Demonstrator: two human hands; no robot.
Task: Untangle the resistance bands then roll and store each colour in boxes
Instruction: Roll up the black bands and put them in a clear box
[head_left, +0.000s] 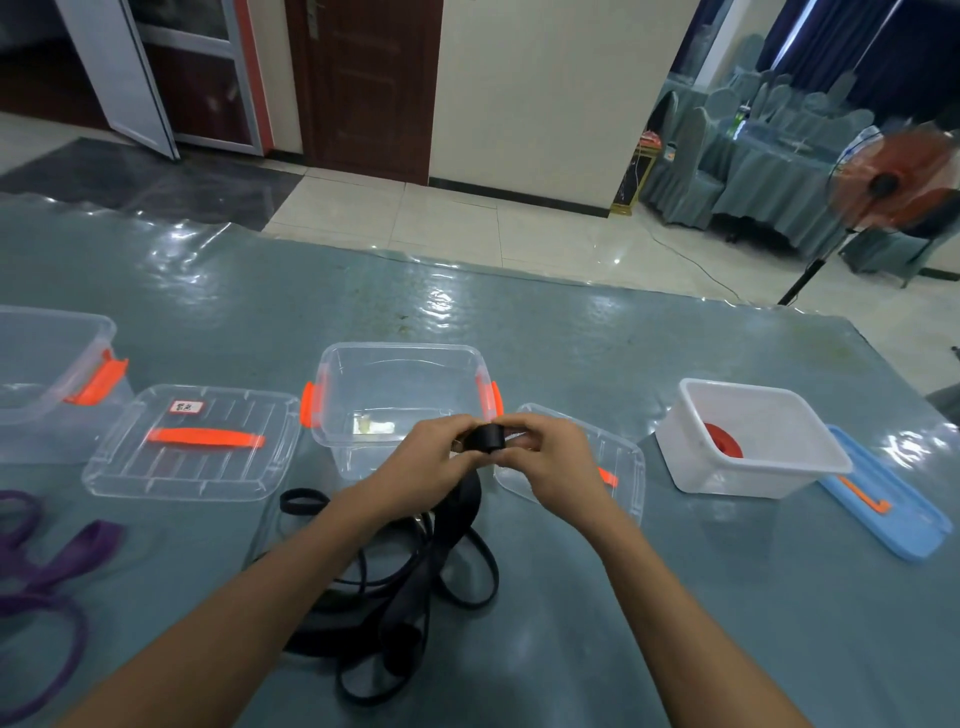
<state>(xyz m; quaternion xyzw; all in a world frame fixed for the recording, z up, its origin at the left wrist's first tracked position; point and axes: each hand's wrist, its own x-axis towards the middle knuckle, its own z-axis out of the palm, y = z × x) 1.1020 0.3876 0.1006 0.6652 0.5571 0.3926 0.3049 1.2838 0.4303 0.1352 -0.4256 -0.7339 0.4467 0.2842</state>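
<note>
Both hands meet above the table's middle, in front of a clear box (400, 364) with orange latches. My left hand (431, 457) and my right hand (545, 457) pinch a small roll of black resistance band (485, 437) between their fingers. From the roll the black band hangs down to a loose heap of black bands (415, 587) on the table between my forearms. Purple bands (47, 571) lie loose at the left edge. A rolled red band (723, 439) sits inside a white box (779, 467) on the right.
A clear lid (192, 441) with an orange handle and a label lies left of the middle box; another clear lid (618, 462) lies under my right hand. A clear box (52, 358) stands far left. A blue lid (893, 514) lies far right. A fan (893, 182) stands beyond the table.
</note>
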